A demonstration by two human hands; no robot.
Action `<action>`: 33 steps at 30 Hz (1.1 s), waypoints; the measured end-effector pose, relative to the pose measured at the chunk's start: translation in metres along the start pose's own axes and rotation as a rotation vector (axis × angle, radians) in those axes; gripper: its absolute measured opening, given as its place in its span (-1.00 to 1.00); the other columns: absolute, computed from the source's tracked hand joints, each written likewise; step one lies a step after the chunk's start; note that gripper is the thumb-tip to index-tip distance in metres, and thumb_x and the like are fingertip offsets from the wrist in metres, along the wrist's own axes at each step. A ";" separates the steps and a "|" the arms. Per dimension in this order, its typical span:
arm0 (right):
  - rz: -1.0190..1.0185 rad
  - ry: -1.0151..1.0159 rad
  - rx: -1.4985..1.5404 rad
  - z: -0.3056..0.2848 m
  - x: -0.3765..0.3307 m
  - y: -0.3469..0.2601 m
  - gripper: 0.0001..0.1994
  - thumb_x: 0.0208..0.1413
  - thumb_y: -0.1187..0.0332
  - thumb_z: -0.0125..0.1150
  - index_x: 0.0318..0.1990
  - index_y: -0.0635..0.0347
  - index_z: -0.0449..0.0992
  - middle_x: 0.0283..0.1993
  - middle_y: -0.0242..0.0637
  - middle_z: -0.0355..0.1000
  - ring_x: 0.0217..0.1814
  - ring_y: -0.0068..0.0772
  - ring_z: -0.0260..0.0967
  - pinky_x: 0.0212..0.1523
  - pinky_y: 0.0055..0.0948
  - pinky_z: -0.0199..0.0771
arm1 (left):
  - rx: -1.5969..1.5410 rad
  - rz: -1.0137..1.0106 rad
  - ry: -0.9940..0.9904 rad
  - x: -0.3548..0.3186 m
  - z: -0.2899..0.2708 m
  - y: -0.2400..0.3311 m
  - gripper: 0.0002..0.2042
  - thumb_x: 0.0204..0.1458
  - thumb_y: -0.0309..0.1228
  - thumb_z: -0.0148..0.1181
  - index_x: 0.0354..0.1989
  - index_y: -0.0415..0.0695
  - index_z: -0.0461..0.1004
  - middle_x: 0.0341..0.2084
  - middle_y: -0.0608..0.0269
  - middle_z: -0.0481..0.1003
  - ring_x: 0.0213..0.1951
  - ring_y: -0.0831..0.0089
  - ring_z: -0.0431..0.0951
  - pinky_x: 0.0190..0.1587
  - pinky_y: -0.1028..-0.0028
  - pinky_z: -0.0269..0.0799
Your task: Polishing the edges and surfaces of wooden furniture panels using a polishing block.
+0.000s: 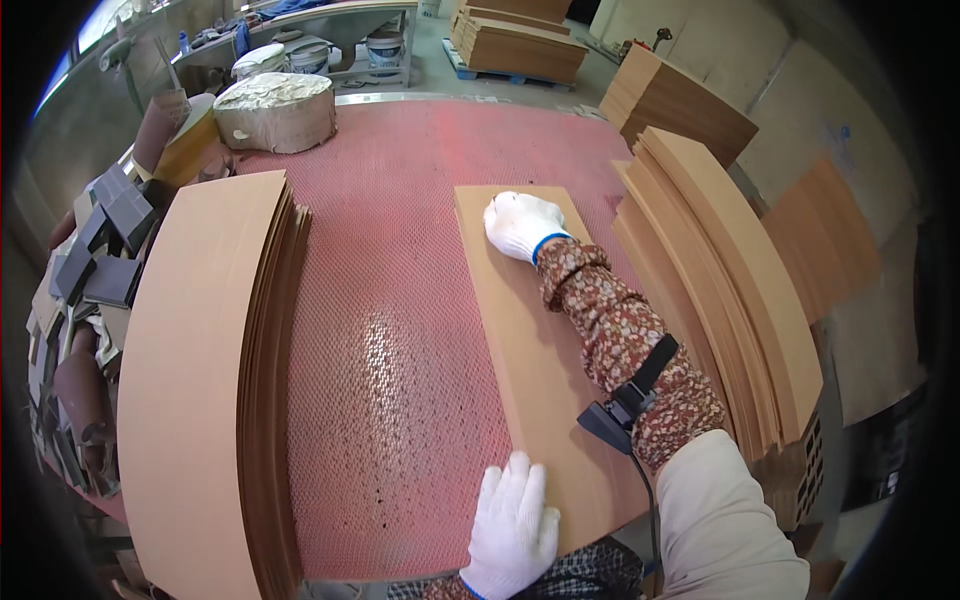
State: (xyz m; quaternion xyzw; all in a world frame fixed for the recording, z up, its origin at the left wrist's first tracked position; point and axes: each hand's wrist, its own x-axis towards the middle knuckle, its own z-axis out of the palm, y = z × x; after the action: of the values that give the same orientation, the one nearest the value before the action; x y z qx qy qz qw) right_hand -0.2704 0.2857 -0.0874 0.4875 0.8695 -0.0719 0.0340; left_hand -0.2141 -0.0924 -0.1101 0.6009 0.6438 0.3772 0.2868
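Note:
A long tan wooden board [530,375] lies flat on the red textured tabletop [400,280], running from near me toward the far side. My right hand [522,225], in a white glove with a blue cuff, is closed on top of the board's far end. What its fingers hold, if anything, is hidden under the glove. My left hand [512,525], also gloved in white, rests with fingers stretched out at the near left edge of the board. A dark strap with a small black device [620,415] and a cable is around my right forearm.
A stack of similar boards [200,370] stands at the left, another stack [735,230] at the right. Grey sanding blocks or scraps [115,215] are heaped at the far left edge. A wrapped roll-like bundle [278,110] sits at the back left; more boards [520,45] lie on a pallet beyond.

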 end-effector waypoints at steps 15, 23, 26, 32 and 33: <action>-0.129 -0.115 -0.274 0.004 0.078 0.010 -0.55 0.36 0.27 -0.05 0.26 0.17 0.63 0.41 -0.07 0.50 0.38 0.18 0.51 0.26 0.28 0.56 | -0.036 0.046 0.190 -0.039 0.018 -0.005 -0.41 0.16 -0.50 0.24 0.40 -0.36 0.38 0.35 -0.42 0.38 0.40 -0.33 0.38 0.53 -0.15 0.14; 0.026 0.046 -0.104 0.003 -0.060 -0.014 -0.59 0.39 0.18 -0.06 0.11 0.10 0.69 0.17 -0.12 0.66 0.18 0.07 0.66 0.08 0.20 0.65 | -0.028 0.158 0.214 -0.026 0.005 -0.010 -0.41 -0.03 -0.56 0.28 0.23 -0.54 0.37 0.17 -0.48 0.41 0.10 -0.35 0.45 0.31 -0.09 0.32; 0.052 -0.014 -0.105 0.006 -0.133 -0.010 -0.60 0.40 0.17 -0.07 0.07 0.11 0.69 0.11 -0.13 0.68 0.10 0.08 0.68 0.02 0.12 0.68 | -0.002 0.192 0.301 -0.037 0.017 -0.011 -0.42 -0.06 -0.62 0.28 0.22 -0.49 0.42 0.20 -0.46 0.44 0.12 -0.43 0.46 0.32 -0.10 0.37; -0.034 0.253 -0.025 0.051 -0.291 0.005 -0.65 0.46 0.10 -0.03 -0.28 0.08 0.57 -0.47 -0.07 0.62 -0.42 0.07 0.65 -0.37 0.10 0.61 | 0.013 0.201 0.321 -0.047 0.020 -0.014 -0.41 0.03 -0.60 0.30 0.31 -0.45 0.40 0.28 -0.45 0.41 0.26 -0.43 0.42 0.42 -0.09 0.31; -0.035 0.265 -0.016 0.052 -0.317 0.006 -0.65 0.45 0.11 0.01 -0.32 0.09 0.53 -0.53 -0.09 0.59 -0.50 0.05 0.62 -0.46 0.08 0.58 | 0.017 0.207 0.317 -0.046 0.024 -0.015 -0.41 0.03 -0.60 0.30 0.31 -0.45 0.40 0.28 -0.45 0.41 0.26 -0.43 0.42 0.42 -0.09 0.31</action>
State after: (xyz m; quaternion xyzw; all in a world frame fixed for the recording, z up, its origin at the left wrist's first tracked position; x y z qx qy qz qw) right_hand -0.1001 0.0138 -0.0980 0.4771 0.8753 -0.0005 -0.0785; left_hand -0.1979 -0.1342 -0.1396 0.5994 0.6187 0.4892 0.1364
